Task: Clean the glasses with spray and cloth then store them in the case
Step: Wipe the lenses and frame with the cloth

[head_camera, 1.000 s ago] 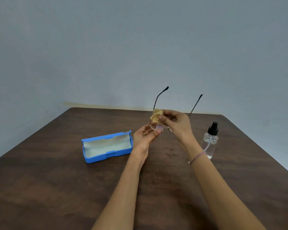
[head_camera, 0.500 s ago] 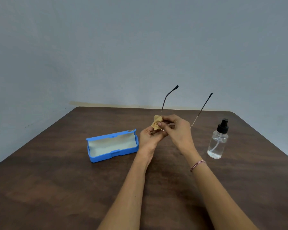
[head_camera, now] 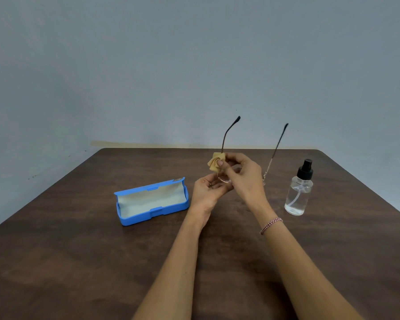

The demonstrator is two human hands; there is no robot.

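Above the worktop point(head_camera: 79, 250), my left hand point(head_camera: 206, 192) grips the glasses point(head_camera: 224, 179) by the rim and my right hand point(head_camera: 245, 176) pinches the cloth point(head_camera: 215, 163) on a lens. They look light and bendable, so I'd hold the rims, not the temples.

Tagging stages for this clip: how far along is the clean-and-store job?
Done: likely spraying, though unconfirmable; the spray bottle stands on the table, in neither hand. In hand: wiping; right hand pinches the cloth against a lens, left hand holds the glasses, temples unfolded. Left: storing; the blue case lies open with nothing in it.
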